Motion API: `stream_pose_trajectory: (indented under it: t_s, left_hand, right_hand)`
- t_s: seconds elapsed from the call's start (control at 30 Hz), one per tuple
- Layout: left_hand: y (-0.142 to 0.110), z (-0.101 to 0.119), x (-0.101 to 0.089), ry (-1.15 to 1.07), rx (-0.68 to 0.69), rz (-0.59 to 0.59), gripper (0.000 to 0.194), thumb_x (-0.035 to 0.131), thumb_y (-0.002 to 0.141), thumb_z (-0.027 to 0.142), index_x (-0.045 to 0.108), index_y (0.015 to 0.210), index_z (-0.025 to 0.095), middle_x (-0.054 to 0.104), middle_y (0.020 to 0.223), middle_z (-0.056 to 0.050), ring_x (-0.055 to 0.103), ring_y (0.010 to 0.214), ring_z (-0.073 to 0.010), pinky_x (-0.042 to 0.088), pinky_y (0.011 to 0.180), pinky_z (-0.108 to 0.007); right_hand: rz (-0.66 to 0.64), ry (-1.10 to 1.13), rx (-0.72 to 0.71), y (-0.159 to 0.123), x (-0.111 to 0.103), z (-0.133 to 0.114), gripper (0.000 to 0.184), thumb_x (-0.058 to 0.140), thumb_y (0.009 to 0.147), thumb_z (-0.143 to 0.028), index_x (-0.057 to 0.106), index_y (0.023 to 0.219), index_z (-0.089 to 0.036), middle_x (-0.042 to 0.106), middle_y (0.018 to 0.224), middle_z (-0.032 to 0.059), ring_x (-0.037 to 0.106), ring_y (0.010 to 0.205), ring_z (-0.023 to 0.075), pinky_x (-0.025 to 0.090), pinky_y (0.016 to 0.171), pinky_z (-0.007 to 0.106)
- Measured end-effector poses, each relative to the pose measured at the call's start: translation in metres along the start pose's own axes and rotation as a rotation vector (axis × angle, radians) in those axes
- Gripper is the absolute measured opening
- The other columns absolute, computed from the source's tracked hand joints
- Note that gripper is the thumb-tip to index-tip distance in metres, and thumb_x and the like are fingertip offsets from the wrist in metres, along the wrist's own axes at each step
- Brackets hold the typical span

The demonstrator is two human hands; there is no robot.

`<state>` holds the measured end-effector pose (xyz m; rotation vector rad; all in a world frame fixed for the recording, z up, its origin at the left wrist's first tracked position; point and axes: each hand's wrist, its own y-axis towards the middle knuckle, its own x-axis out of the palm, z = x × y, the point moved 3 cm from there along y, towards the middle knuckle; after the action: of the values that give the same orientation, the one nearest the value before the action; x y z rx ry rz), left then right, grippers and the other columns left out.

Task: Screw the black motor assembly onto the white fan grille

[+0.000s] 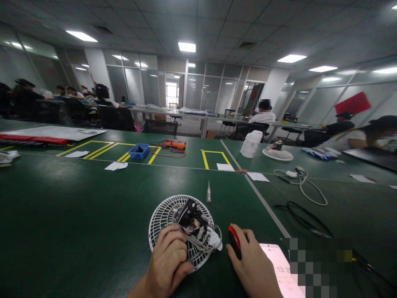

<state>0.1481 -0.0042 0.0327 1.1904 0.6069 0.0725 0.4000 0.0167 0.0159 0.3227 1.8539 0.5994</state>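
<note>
A white round fan grille [163,217] lies flat on the green table [77,207] in front of me, with a black motor and wire assembly [194,221] on top of it. My left hand [169,258] is curled over the grille's near edge, fingers pressed against the wires. My right hand [252,265] grips a red and black tool handle [235,241] just right of the grille. A small screwdriver [209,193] lies on the table beyond the grille.
A phone with a lit screen [281,269] lies by my right hand. White and black cables [305,190] lie to the right. Farther off are a blue tray [139,151], an orange multimeter [175,143], paper slips, another fan grille [277,154] and seated people.
</note>
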Motion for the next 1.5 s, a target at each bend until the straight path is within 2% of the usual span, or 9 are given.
stream_pose_trajectory:
  t_s: [0.2,0.33,0.43,0.53,0.63,0.73,0.93,1.2,1.5]
  left_hand:
    - [-0.001,0.002,0.002,0.026,0.02,-0.021,0.018,0.047,0.1,0.021,0.056,0.085,0.019,0.066,0.077,-0.001,0.061,0.082,-0.0161,0.047,0.1,-0.044]
    - [-0.002,0.002,0.003,0.026,0.012,-0.023,0.012,0.053,0.097,0.016,0.057,0.086,0.019,0.067,0.077,-0.001,0.061,0.082,-0.0157,0.047,0.101,-0.042]
    - [0.0,0.002,0.003,0.022,-0.002,-0.023,0.008,0.058,0.094,0.014,0.059,0.088,0.018,0.067,0.075,0.001,0.062,0.081,-0.0146,0.047,0.101,-0.038]
    - [0.005,0.003,0.002,0.034,-0.017,-0.01,0.006,0.06,0.094,0.015,0.061,0.09,0.018,0.068,0.075,0.001,0.062,0.079,-0.0139,0.048,0.1,-0.036]
    - [0.01,0.005,0.002,0.055,-0.006,0.01,0.004,0.062,0.094,0.015,0.063,0.092,0.018,0.07,0.077,0.001,0.063,0.077,-0.0138,0.049,0.097,-0.035]
    - [0.013,0.007,0.002,0.06,0.004,0.026,0.008,0.064,0.091,0.011,0.063,0.092,0.019,0.072,0.078,0.001,0.064,0.076,-0.0132,0.051,0.094,-0.036]
    - [0.008,0.005,0.006,0.043,0.027,0.048,0.017,0.064,0.087,0.003,0.065,0.098,0.017,0.076,0.09,-0.003,0.066,0.082,-0.0139,0.053,0.094,-0.037]
    - [0.005,0.001,0.005,0.05,0.011,0.125,0.029,0.065,0.085,-0.002,0.064,0.108,0.015,0.076,0.092,-0.003,0.068,0.084,-0.0142,0.054,0.094,-0.037]
    - [0.004,0.001,0.003,0.075,-0.002,0.139,0.045,0.07,0.085,0.004,0.058,0.127,0.017,0.078,0.089,-0.001,0.069,0.082,-0.0144,0.055,0.093,-0.04]
  right_hand:
    - [0.016,-0.004,-0.004,0.001,-0.002,0.001,0.039,0.057,0.089,-0.025,0.063,0.127,-0.031,0.062,0.084,0.004,0.059,0.047,0.0171,0.034,0.039,0.025]
    - [-0.024,0.015,0.04,0.001,-0.002,0.003,0.039,0.055,0.09,-0.027,0.064,0.128,-0.03,0.065,0.085,0.0048,0.062,0.05,0.0196,0.039,0.043,0.028]
    - [-0.039,0.094,0.131,0.005,-0.005,0.003,0.044,0.057,0.089,-0.033,0.062,0.133,-0.026,0.068,0.093,0.0077,0.067,0.063,0.0241,0.047,0.051,0.033]
    - [-0.058,0.312,0.299,0.01,-0.009,0.002,0.054,0.065,0.083,-0.041,0.061,0.133,-0.022,0.068,0.094,0.0062,0.065,0.064,0.0229,0.051,0.057,0.037]
    - [-0.142,0.711,0.51,0.013,-0.01,-0.003,0.07,0.075,0.074,-0.049,0.058,0.134,-0.019,0.066,0.088,0.0018,0.058,0.055,0.0178,0.051,0.054,0.036]
    - [-0.216,1.085,0.653,0.012,-0.01,-0.012,0.075,0.083,0.068,-0.051,0.058,0.131,-0.019,0.068,0.093,0.0023,0.065,0.07,0.0207,0.054,0.063,0.036]
    - [-0.052,1.275,0.845,0.006,-0.013,-0.016,0.046,0.085,0.069,-0.048,0.066,0.102,-0.022,0.061,0.079,-0.0027,0.059,0.07,0.018,0.052,0.06,0.029]
    - [0.169,1.453,1.051,0.012,-0.015,-0.011,0.055,0.096,0.053,-0.037,0.058,0.091,-0.023,0.056,0.078,-0.0053,0.057,0.072,0.0157,0.057,0.061,0.028]
    - [0.262,1.46,1.031,0.014,-0.015,-0.007,0.055,0.097,0.051,-0.034,0.055,0.084,-0.022,0.056,0.08,-0.0052,0.058,0.074,0.0145,0.058,0.064,0.026]
